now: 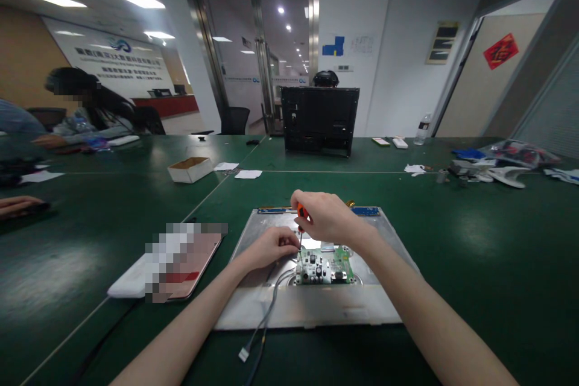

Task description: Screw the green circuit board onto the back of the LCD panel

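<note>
A screwdriver (302, 212) with an orange and black handle stands nearly upright in my right hand (328, 217), whose fingers wrap around it. Its thin shaft reaches down to the upper left corner of a green circuit board (325, 265). Close beside that tip, my left hand (277, 246) has its fingertips pinched at the board's edge; what they hold, if anything, is hidden. The board lies on the metal back of a flat display panel (312, 307). Grey cables (271, 301) run from the board's left side to a loose white connector (243, 354) over the panel's front edge.
Left of the panel lie a white object (136, 274) and a pink phone-like slab (199, 268). A small open box (190, 170) and paper scraps (248, 174) are farther back. A black monitor housing (320, 120) stands opposite. Bags and parts (493, 169) cover the right rear. Other people sit left and behind the housing.
</note>
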{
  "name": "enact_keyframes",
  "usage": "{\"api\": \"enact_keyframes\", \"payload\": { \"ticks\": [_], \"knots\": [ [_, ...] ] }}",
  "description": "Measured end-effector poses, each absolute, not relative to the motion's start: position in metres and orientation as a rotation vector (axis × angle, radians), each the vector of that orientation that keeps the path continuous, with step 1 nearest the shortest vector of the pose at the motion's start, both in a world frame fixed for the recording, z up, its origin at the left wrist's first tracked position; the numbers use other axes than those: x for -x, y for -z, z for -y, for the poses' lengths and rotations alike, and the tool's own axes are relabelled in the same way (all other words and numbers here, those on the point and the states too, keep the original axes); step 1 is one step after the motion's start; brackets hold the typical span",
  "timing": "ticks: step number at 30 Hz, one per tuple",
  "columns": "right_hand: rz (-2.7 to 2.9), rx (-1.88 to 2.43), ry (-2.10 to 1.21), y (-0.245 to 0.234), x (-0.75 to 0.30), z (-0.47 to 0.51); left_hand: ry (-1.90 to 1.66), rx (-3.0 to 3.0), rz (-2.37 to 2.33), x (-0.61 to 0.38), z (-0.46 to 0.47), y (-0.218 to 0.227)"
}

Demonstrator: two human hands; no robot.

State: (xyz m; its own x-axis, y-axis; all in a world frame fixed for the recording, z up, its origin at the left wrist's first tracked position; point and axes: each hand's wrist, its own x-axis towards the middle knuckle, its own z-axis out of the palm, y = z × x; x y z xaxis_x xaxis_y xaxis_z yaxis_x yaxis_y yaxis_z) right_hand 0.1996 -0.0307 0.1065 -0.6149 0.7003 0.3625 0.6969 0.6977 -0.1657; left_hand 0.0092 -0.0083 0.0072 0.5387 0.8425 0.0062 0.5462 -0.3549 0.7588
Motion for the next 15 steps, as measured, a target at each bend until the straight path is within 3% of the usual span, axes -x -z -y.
{"api": "enact_keyframes", "payload": {
  "ticks": [6, 15],
  "knots": [
    [2.555, 1.144, 0.136, -0.1078, -0.1986, 0.0309, -0.515, -2.068, -1.073, -0.0071, 0.0067, -0.0059],
    [2.540, 1.027, -0.002, -0.1066, -0.2011, 0.0340, -0.526, -2.052, -1.104, -0.0094, 0.0085, -0.0077]
  ]
}}
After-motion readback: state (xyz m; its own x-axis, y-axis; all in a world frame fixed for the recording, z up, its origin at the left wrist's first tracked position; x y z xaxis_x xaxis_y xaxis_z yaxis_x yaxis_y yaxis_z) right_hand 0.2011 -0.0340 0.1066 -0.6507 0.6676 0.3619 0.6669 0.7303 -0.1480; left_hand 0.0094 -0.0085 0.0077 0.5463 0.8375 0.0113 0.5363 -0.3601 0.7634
